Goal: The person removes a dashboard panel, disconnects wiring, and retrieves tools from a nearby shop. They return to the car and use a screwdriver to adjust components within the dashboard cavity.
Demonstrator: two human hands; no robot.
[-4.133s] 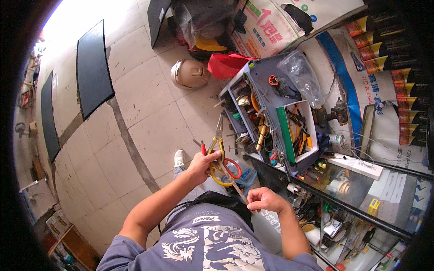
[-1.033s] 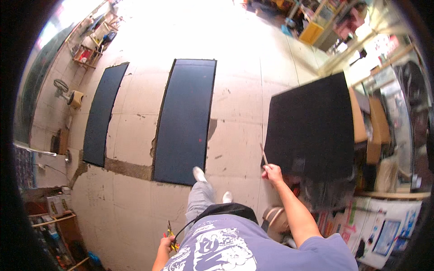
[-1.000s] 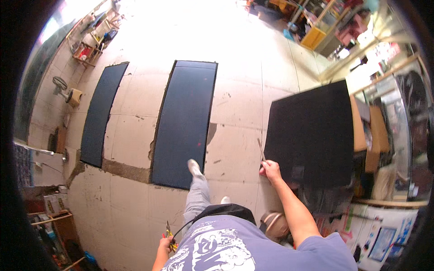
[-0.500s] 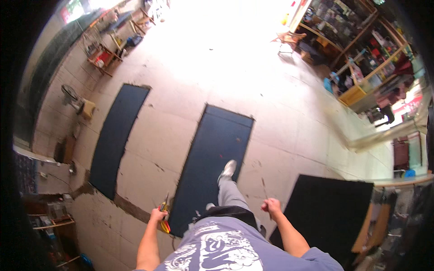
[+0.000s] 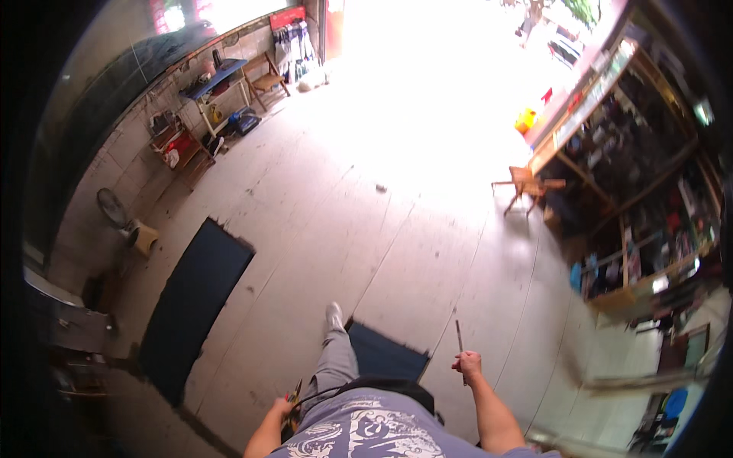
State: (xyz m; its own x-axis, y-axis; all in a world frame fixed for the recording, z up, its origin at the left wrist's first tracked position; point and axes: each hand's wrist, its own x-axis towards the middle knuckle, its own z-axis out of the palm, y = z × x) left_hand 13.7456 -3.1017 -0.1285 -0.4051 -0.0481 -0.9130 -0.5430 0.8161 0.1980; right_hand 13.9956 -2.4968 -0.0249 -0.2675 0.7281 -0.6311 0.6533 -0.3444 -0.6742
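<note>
My left hand (image 5: 279,410), low at the left beside my hip, is closed on pliers (image 5: 293,396) with red and yellow on the handles. The narrow jaws point forward, and my body hides part of the handles. Out to the right, my right hand (image 5: 470,364) is wrapped round a thin dark rod (image 5: 459,333). Its long end sticks up ahead of the fist and a short end comes out below. I cannot make out what kind of tool it is. Both hands hang above the floor, touching nothing else.
Dark panels lie in the pale floor (image 5: 397,252): a long one (image 5: 197,305) at left, another (image 5: 385,353) by my feet. A wooden chair (image 5: 528,185) stands at right before cluttered shelves (image 5: 611,122). A fan (image 5: 112,208) and a small blue table (image 5: 217,79) line the left wall.
I have walked forward over the dark panel, which now lies mostly beneath me; the other leg is in front. Both hands keep their tools, and the pliers are more hidden by my body.
</note>
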